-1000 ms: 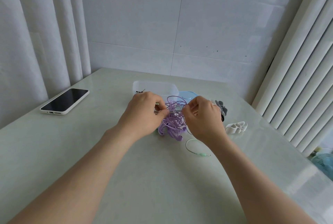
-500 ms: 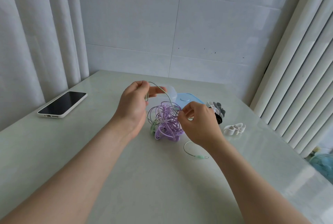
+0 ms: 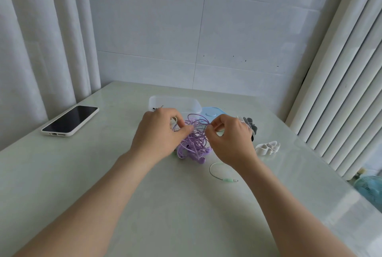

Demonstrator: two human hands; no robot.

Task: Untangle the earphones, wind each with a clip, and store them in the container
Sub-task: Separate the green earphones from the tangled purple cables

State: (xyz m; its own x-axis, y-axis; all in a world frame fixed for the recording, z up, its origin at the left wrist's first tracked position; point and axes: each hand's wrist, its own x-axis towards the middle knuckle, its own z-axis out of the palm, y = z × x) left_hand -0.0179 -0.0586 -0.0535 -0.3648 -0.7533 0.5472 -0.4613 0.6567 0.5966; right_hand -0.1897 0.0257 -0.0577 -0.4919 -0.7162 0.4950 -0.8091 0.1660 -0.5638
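Note:
A tangled bundle of purple earphone cable (image 3: 194, 145) lies on the pale table, mixed with a mint-green earphone whose plug end (image 3: 225, 178) trails out toward me. My left hand (image 3: 159, 132) pinches strands at the bundle's left side. My right hand (image 3: 229, 139) pinches a purple loop at its upper right. Behind the bundle stands the clear plastic container (image 3: 175, 102), with its light blue lid (image 3: 213, 113) lying next to it. A white clip (image 3: 267, 147) and grey and black clips (image 3: 251, 125) lie to the right.
A phone in a white case (image 3: 71, 120) lies screen up at the table's left. White curtains hang on the left, a ribbed white panel on the right, and a tiled wall stands behind. A fan (image 3: 370, 188) sits below the table's right edge.
My left hand, raised with a green cable half a second ago, has come back down onto the bundle. My right hand stays pinched on the purple loops.

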